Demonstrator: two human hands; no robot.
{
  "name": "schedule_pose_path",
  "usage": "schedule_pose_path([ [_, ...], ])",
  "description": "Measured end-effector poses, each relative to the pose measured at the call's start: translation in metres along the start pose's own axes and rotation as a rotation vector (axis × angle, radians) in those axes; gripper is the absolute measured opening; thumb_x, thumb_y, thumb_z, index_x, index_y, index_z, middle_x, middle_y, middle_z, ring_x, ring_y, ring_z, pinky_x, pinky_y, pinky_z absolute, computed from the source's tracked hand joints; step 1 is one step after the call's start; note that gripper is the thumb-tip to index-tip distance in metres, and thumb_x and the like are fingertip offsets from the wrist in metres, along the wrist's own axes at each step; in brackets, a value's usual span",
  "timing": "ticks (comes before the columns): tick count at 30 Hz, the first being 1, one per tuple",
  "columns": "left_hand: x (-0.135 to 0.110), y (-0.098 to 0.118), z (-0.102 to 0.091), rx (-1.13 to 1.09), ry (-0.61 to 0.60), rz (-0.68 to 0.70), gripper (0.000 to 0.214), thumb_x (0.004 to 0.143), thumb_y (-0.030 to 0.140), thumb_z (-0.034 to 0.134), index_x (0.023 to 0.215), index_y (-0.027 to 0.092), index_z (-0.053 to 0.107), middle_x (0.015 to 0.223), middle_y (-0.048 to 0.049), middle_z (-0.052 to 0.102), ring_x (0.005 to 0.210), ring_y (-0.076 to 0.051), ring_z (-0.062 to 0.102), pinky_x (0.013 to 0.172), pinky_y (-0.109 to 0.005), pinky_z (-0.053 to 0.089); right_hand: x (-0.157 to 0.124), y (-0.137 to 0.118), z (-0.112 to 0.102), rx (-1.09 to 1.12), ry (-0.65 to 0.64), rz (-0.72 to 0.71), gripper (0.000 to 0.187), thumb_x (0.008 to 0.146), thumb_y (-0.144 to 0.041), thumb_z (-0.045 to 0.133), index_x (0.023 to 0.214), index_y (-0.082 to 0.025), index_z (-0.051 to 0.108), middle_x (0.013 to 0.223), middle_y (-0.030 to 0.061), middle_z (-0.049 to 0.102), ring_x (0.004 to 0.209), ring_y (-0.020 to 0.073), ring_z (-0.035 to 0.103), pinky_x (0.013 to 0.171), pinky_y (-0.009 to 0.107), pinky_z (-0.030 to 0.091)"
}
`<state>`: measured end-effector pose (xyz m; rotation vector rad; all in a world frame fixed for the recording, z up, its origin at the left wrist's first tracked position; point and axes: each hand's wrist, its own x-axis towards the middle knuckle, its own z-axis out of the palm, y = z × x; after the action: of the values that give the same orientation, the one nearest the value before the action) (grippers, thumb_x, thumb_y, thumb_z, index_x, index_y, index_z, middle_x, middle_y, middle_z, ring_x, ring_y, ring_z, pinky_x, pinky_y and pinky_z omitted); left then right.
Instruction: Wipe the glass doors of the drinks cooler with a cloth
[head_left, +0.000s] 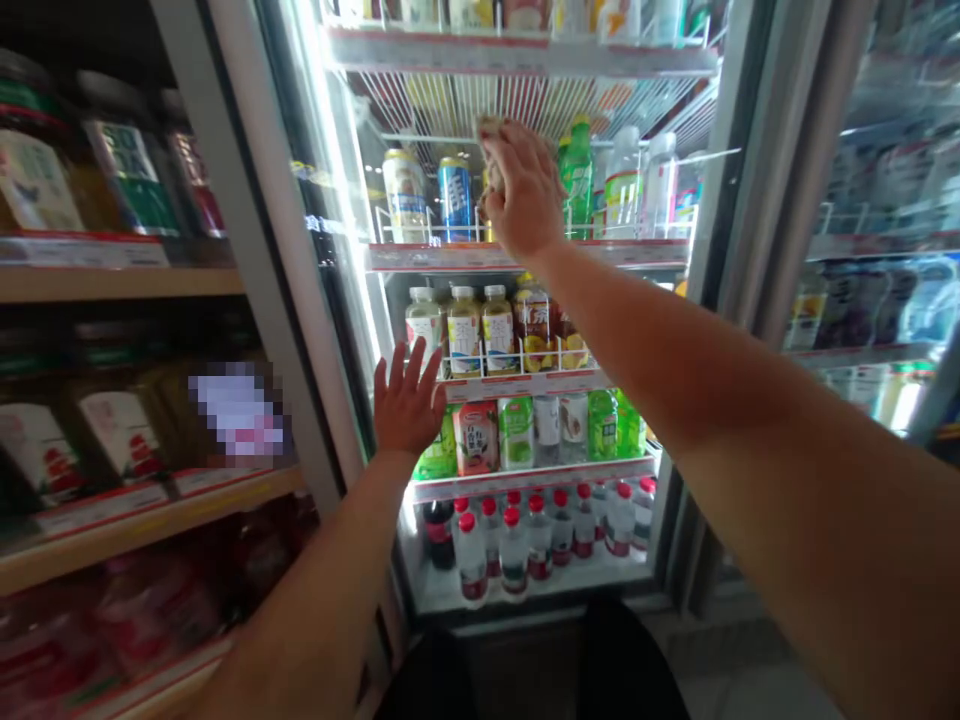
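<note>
My right hand [525,190] is raised in front of the upper middle shelf of a lit drinks fridge. Under its fingers is a crumpled beige-brown cloth [493,128], mostly hidden by the hand. Close by stand a green bottle [577,175] and a blue can [454,200], both behind the hand. Lower and to the left, my left hand [409,405] is open with fingers spread, holding nothing. It is before the left side of the fridge, near a row of tea bottles [464,330]; whether it touches the glass I cannot tell.
Red-capped water bottles [514,550] line the fridge floor. At left, wooden shelves [150,510] carry large jars and bottles. A metal door frame [772,190] and another fridge [885,230] are on the right. My dark-clothed knees [626,660] show at the bottom.
</note>
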<state>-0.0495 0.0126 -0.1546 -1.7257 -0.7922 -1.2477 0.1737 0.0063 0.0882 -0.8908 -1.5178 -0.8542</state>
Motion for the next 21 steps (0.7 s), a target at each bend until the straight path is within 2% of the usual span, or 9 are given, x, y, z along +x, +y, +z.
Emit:
schedule_pose_path([
  [2, 0.0, 0.0, 0.0, 0.005, -0.005, -0.001, 0.065, 0.101, 0.029, 0.051, 0.161, 0.029, 0.025, 0.163, -0.005, 0.029, 0.155, -0.026, 0.015, 0.127, -0.049, 0.009, 0.011, -0.001, 0.005, -0.001, 0.076, 0.09, 0.063, 0.081, -0.018, 0.045, 0.139, -0.041, 0.052, 0.155, -0.0096, 0.046, 0.15, 0.0146, 0.033, 0.129, 0.036, 0.022],
  [3, -0.001, -0.001, 0.0, 0.005, -0.005, -0.002, 0.065, 0.101, 0.029, 0.051, 0.161, 0.029, 0.026, 0.163, -0.005, 0.029, 0.155, -0.026, 0.015, 0.127, -0.049, 0.009, 0.012, -0.003, 0.008, 0.001, 0.11, 0.102, 0.062, 0.081, -0.019, 0.045, 0.138, -0.043, 0.052, 0.155, -0.0112, 0.047, 0.15, 0.0151, 0.034, 0.129, 0.035, 0.024],
  [5, -0.001, -0.001, 0.0, -0.001, -0.006, -0.001, 0.064, 0.101, 0.029, 0.051, 0.161, 0.029, 0.027, 0.163, -0.005, 0.029, 0.155, -0.026, 0.015, 0.128, -0.048, 0.008, 0.007, -0.012, 0.015, -0.012, 0.125, 0.021, 0.061, 0.083, -0.019, 0.044, 0.142, -0.034, 0.051, 0.156, -0.0066, 0.047, 0.15, 0.0188, 0.034, 0.129, 0.041, 0.025],
  [8, -0.001, 0.0, 0.0, -0.006, -0.01, -0.003, 0.062, 0.101, 0.029, 0.05, 0.16, 0.028, 0.029, 0.163, -0.0053, 0.03, 0.155, -0.025, 0.015, 0.128, -0.048, 0.009, -0.004, -0.027, 0.022, -0.047, 0.024, -0.175, 0.063, 0.084, -0.013, 0.044, 0.147, -0.016, 0.048, 0.158, 0.0039, 0.044, 0.151, 0.0241, 0.032, 0.127, 0.048, 0.026],
  [10, -0.001, 0.0, -0.001, -0.011, -0.028, -0.021, 0.06, 0.101, 0.029, 0.049, 0.159, 0.027, 0.032, 0.163, -0.0053, 0.031, 0.155, -0.026, 0.014, 0.128, -0.049, 0.009, -0.004, -0.034, 0.026, -0.037, -0.024, -0.212, 0.064, 0.083, -0.013, 0.044, 0.147, -0.019, 0.049, 0.158, 0.0017, 0.045, 0.151, 0.0225, 0.033, 0.127, 0.045, 0.027],
  [12, -0.001, 0.001, -0.002, -0.016, -0.055, -0.048, 0.059, 0.101, 0.03, 0.048, 0.158, 0.027, 0.034, 0.163, -0.0049, 0.031, 0.155, -0.026, 0.014, 0.128, -0.051, 0.009, 0.001, -0.039, 0.029, -0.001, -0.022, -0.162, 0.064, 0.082, -0.015, 0.043, 0.144, -0.026, 0.052, 0.156, -0.002, 0.047, 0.151, 0.0194, 0.033, 0.127, 0.038, 0.027],
  [16, -0.001, 0.001, -0.002, -0.013, -0.074, -0.068, 0.056, 0.101, 0.031, 0.048, 0.157, 0.026, 0.038, 0.162, -0.0039, 0.032, 0.155, -0.026, 0.015, 0.128, -0.051, 0.01, -0.003, -0.051, 0.041, 0.076, 0.005, -0.102, 0.064, 0.08, -0.017, 0.042, 0.143, -0.023, 0.053, 0.158, 0.0014, 0.045, 0.152, 0.0195, 0.03, 0.129, 0.037, 0.018],
  [21, -0.001, 0.001, -0.002, -0.007, -0.083, -0.066, 0.057, 0.102, 0.031, 0.047, 0.157, 0.026, 0.037, 0.163, -0.0045, 0.031, 0.155, -0.026, 0.014, 0.128, -0.05, 0.008, -0.021, -0.064, 0.068, 0.289, -0.075, -0.273, 0.059, 0.084, -0.029, 0.041, 0.142, -0.026, 0.054, 0.157, -0.0042, 0.047, 0.157, 0.0179, 0.012, 0.129, 0.039, 0.009],
])
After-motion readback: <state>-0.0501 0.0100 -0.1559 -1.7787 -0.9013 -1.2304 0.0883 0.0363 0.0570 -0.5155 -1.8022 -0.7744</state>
